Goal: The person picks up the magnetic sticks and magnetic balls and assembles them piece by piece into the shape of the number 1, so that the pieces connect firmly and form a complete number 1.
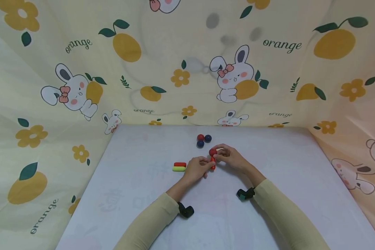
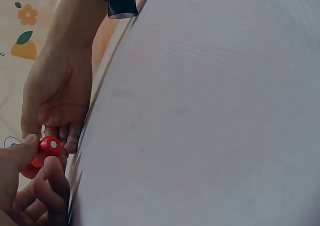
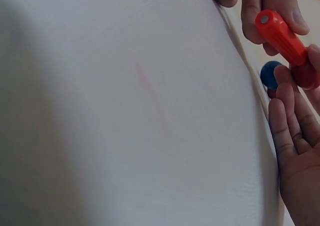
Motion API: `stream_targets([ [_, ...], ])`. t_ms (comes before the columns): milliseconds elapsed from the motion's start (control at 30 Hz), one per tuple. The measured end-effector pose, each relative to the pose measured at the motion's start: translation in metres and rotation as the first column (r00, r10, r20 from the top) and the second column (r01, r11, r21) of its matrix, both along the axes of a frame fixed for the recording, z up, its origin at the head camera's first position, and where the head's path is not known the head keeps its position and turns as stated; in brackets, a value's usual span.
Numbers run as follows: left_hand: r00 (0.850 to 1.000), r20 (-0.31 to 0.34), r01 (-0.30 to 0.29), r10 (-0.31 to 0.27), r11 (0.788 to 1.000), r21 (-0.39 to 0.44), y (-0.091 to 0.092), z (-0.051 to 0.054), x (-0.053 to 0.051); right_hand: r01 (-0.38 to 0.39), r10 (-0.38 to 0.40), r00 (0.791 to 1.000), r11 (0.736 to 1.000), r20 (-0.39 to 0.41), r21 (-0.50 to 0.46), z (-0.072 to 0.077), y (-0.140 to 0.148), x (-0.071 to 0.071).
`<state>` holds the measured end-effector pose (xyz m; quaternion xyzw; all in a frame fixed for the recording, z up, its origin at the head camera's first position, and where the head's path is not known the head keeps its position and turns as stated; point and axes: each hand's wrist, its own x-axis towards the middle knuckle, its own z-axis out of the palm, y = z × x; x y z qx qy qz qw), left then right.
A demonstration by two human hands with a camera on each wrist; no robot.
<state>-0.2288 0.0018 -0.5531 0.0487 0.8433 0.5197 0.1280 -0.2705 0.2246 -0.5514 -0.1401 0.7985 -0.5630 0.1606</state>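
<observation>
our left hand (image 1: 196,171) pinches the red rod (image 1: 213,164), our right hand (image 1: 233,159) the red ball (image 1: 213,152) at its far end, over the surface (image 1: 137,152); we're apparently joining them, so next likely wants steady alignment. three loose balls (image 1: 200,142) sit nearer the far edge, two bars (image 1: 179,165) at left; we've room rightward.

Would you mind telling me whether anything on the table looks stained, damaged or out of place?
Yes: a faint pink streak marks the white tabletop in the right wrist view, standing out against the pale surface; its cause is unclear.
</observation>
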Motion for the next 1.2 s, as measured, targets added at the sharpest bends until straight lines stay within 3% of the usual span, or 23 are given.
stream_targets([
  [500,0.999,-0.013,0.033,-0.032,0.999,0.032,-0.003,0.002,0.000,0.016,-0.016,0.999,1.000,0.049,0.014,0.003,0.001,-0.001],
  [733,0.999,-0.042,0.032,-0.032,0.999,0.002,-0.009,0.003,-0.001,0.038,-0.039,0.998,0.999,0.046,0.024,0.000,0.002,-0.001],
  [1033,0.994,-0.109,0.009,-0.007,1.000,0.013,-0.023,0.021,-0.007,0.043,-0.045,0.997,0.999,0.058,0.021,0.004,0.001,0.002],
  [1200,0.979,-0.201,-0.013,-0.005,0.996,-0.088,-0.029,0.028,-0.015,0.058,-0.059,0.996,0.998,0.072,0.011,0.005,0.003,0.003],
])
